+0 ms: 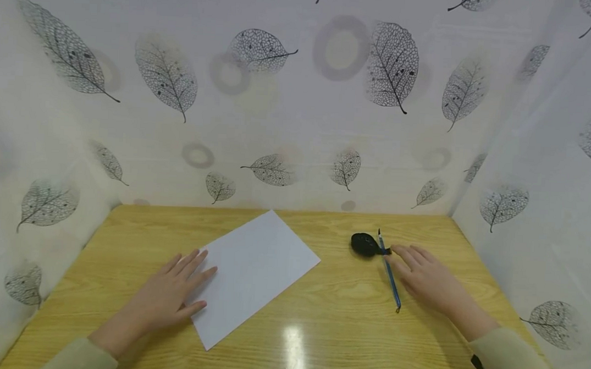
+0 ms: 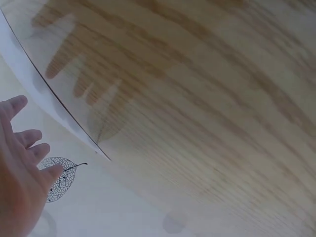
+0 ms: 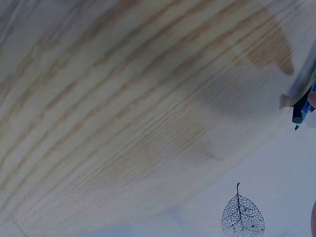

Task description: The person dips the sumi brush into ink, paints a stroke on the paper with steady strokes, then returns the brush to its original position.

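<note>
White cloth (image 1: 9, 155) printed with dark leaves hangs to the left of the left hand, runs on beyond both hands, and comes down again to the right of the right hand; a beige sleeve (image 1: 82, 357) ends at the left wrist. Spread wide, the left hand (image 1: 169, 292) has its fingers nearly straight and grips nothing; they lie over the near-left edge of a sheet of paper (image 1: 251, 281), though whether they touch it I cannot tell. Set askew, the paper reaches from under those fingers into the gap between the hands, on a yellow wood-grain table (image 1: 329, 329); farther across, just left of the right hand, sits a black spoon (image 1: 364, 245), its handle toward that hand; a blue brush (image 1: 392, 282) crosses the handle, dark tip away from the person, small loop at the near end. Gently bent, the fingers of the right hand (image 1: 432, 281) are at the brush and the handle's end; whether they pinch either I cannot tell; another beige sleeve (image 1: 513, 356) covers the right forearm.
</note>
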`<state>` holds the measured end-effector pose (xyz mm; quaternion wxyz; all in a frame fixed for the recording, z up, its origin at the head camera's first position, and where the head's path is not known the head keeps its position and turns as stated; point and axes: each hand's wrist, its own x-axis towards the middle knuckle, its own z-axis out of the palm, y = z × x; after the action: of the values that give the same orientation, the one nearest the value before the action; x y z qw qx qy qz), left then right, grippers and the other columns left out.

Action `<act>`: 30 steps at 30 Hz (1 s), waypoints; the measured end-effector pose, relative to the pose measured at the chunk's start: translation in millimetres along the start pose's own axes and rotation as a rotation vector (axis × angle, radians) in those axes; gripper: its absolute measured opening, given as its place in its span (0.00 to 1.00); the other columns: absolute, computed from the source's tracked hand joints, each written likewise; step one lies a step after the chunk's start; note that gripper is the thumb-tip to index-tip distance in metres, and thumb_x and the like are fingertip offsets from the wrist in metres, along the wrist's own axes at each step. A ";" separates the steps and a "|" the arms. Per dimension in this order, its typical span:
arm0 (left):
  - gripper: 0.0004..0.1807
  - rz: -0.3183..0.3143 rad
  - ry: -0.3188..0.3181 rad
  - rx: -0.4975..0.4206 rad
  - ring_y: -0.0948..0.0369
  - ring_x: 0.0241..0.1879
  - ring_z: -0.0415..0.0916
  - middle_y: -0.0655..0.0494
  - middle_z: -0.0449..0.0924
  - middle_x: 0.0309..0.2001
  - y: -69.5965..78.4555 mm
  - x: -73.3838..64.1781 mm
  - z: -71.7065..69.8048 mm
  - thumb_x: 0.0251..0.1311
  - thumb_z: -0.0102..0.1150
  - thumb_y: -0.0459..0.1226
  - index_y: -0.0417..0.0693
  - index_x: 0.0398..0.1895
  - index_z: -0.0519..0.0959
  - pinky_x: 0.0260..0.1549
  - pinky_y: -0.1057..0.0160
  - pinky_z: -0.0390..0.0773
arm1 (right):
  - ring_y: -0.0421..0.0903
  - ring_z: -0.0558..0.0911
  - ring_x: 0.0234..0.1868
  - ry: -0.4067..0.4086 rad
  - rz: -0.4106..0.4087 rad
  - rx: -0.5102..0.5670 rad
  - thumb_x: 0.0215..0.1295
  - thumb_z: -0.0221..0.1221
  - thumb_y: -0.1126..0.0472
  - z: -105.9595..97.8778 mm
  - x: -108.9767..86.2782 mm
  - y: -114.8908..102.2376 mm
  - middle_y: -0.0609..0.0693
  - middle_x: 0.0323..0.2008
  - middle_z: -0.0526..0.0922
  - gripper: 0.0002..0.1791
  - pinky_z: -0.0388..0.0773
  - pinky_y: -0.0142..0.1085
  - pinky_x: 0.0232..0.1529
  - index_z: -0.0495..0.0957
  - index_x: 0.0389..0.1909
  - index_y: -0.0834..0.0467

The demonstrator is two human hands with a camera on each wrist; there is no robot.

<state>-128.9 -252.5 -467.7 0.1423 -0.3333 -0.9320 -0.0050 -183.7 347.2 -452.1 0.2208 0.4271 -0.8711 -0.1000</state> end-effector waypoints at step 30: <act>0.39 0.156 -0.029 0.004 0.41 0.73 0.71 0.39 0.70 0.77 -29.1 -1.2 7.7 0.69 0.62 0.56 0.49 0.78 0.71 0.81 0.74 0.21 | 0.52 0.86 0.55 0.038 -0.215 -0.080 0.79 0.37 0.73 13.7 6.8 -2.8 0.56 0.55 0.87 0.25 0.85 0.47 0.58 0.84 0.55 0.59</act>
<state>-148.2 -275.0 -472.9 0.1295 -0.4047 -0.9051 0.0128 -191.9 339.9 -463.2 0.2421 0.5107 -0.8113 -0.1494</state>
